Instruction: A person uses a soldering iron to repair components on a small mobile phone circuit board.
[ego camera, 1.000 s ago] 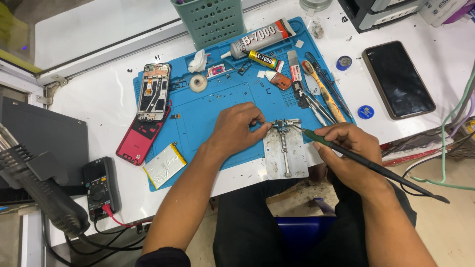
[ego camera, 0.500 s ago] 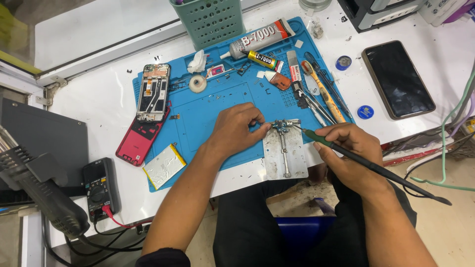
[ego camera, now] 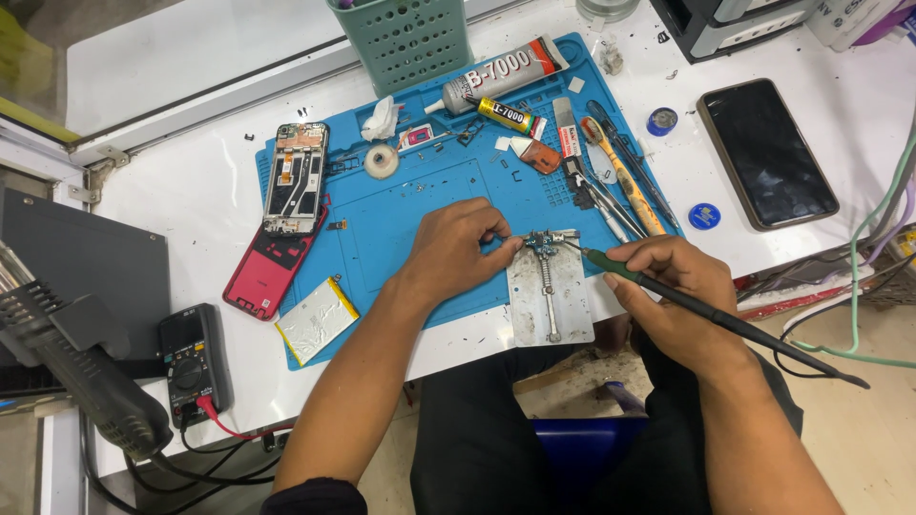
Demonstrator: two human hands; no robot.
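Basket: green perforated plastic bin (ego camera: 403,40), 12 o'clock, contents hidden.
Mat: blue rubbery sheet (ego camera: 401,229).
Fixture: flat grey metal plate (ego camera: 549,300), mat's 5 o'clock edge.
Left hand (ego camera: 456,250): fingertips pinching small part on fixture.
Right hand (ego camera: 673,296): grasping slim soldering iron (ego camera: 706,310), tip at fixture's top.

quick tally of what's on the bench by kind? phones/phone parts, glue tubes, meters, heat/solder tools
Phones and phone parts: 4 (black phone, opened phone frame, red back cover, battery)
Glue tubes: 2 (large tube, small yellow tube)
Meters: 1 (multimeter)
Heat/solder tools: 2 (soldering iron in right hand, hot-air gun)
Total: 9
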